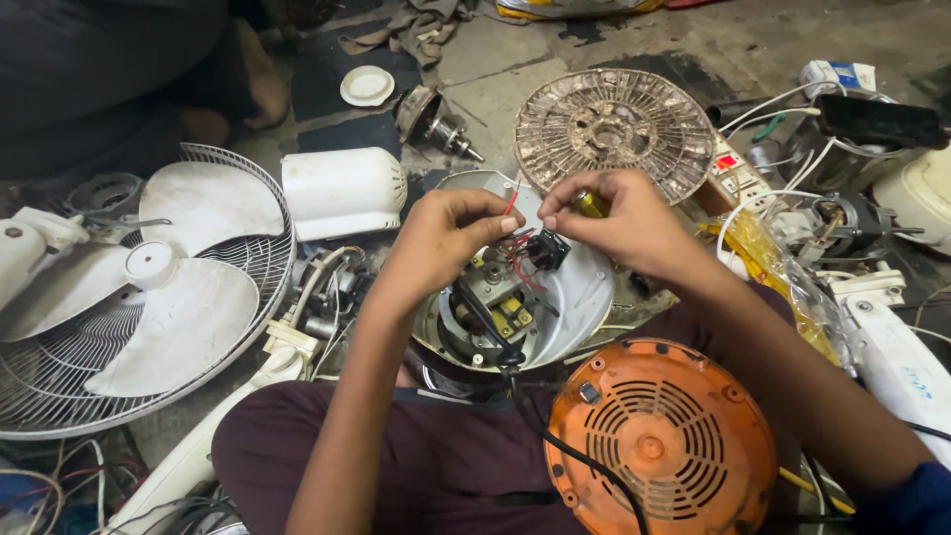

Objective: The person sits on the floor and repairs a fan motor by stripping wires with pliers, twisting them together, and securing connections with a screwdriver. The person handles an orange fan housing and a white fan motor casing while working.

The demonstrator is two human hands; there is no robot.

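My left hand (pixel 446 233) pinches a thin red wire (pixel 509 205) above an opened fan motor housing (pixel 575 287) that rests on my lap. My right hand (pixel 619 220) is closed around a small yellow-handled tool (pixel 591 204), its fingertips meeting the left hand's over the wire. Below the fingers sit a small black component (pixel 547 250) and the motor's windings (pixel 495 307). A black cable (pixel 555 436) runs from the housing down over my leg.
An orange vented motor cover (pixel 659 441) lies on my right knee. A white fan with blades and grille (pixel 139 287) sits at left, a white motor cover (pixel 342 190) beside it. A dusty round grille (pixel 614 129), wires and fan parts crowd the floor. Another person sits top left.
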